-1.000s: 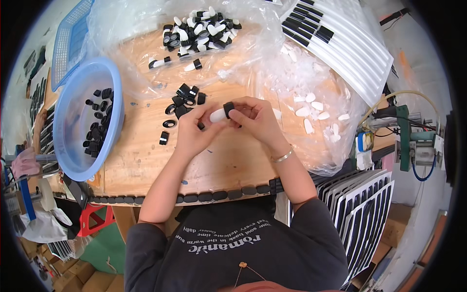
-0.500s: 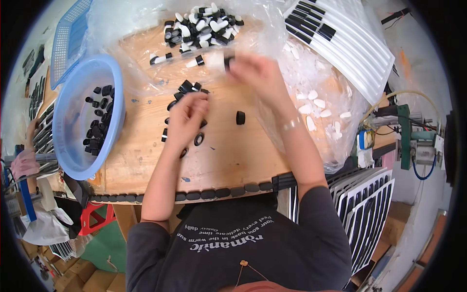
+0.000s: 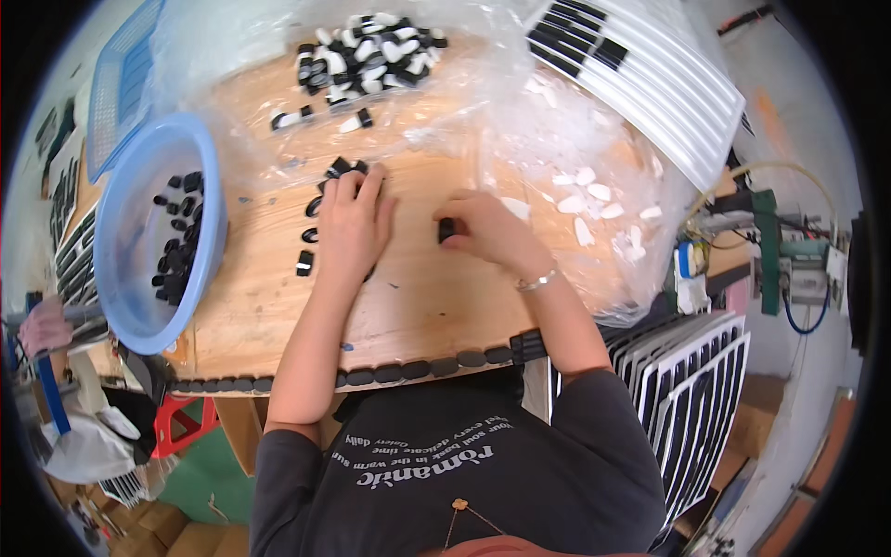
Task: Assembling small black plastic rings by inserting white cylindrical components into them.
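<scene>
My left hand lies over a loose group of small black caps, its fingers spread and their tips at the far caps. Black rings and a cap show along its left side; what lies under the palm is hidden. To the right, my right hand pinches a short black cap between thumb and fingers, low over the wooden table. A white oval piece shows beside its knuckles; whether the hand touches it, I cannot tell.
Black-and-white pieces are heaped at the back on clear plastic sheeting. A blue basin with black caps stands left. Several white ovals lie on plastic at right, below a ridged white tray. Dark padding lines the near edge.
My right hand has come nearer from the pieces at the back and taken hold of the lone black cap. My left hand's fingers have spread, and its palm now covers rings that showed before.
</scene>
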`<act>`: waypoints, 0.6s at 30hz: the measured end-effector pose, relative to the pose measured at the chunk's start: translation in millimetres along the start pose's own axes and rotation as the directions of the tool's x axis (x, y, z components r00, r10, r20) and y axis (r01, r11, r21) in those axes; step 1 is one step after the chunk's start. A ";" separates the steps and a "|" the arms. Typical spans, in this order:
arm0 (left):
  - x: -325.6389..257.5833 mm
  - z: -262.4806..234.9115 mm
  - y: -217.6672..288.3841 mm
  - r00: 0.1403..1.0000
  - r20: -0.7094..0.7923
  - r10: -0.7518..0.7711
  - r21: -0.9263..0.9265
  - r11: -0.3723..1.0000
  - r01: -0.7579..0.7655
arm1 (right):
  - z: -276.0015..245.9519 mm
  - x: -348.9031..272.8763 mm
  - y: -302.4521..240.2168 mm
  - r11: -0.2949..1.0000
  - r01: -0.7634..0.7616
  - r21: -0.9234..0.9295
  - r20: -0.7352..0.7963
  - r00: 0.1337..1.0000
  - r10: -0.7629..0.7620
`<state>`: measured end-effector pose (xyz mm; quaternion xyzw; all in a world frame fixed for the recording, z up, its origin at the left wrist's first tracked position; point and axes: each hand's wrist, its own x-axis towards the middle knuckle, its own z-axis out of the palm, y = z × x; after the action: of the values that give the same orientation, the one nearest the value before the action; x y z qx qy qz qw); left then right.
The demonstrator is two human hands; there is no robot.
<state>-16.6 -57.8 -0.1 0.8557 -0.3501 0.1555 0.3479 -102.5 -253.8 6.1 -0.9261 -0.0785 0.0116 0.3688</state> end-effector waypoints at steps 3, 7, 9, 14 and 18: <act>-5.5 15.3 -20.2 0.997 0.053 0.061 0.190 0.979 -0.070 | -1.4 0.4 -10.2 0.997 -0.026 0.078 0.087 0.996 0.019; -0.6 10.3 -12.7 0.989 0.091 0.112 0.158 0.979 -0.125 | 0.7 -5.1 -1.6 0.999 0.010 -0.040 -0.004 1.000 -0.010; 7.9 -0.2 11.9 0.968 -0.001 0.251 0.170 0.954 -0.247 | 0.7 -8.7 3.4 1.000 -0.007 0.009 -0.095 0.995 0.007; -16.6 9.1 22.7 0.981 0.192 -0.016 -0.499 0.859 0.112 | 4.9 -7.4 -22.6 0.906 -0.086 0.414 -0.252 0.946 0.204; -27.8 23.3 17.8 0.958 0.221 -0.182 -0.777 0.561 0.286 | -0.9 -17.5 -27.2 0.887 -0.068 0.458 -0.232 0.953 0.193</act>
<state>-48.3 -69.7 -22.1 0.6536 -0.2852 -0.1156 0.6915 -123.5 -237.7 24.8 -0.8132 0.0406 -0.0727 0.5760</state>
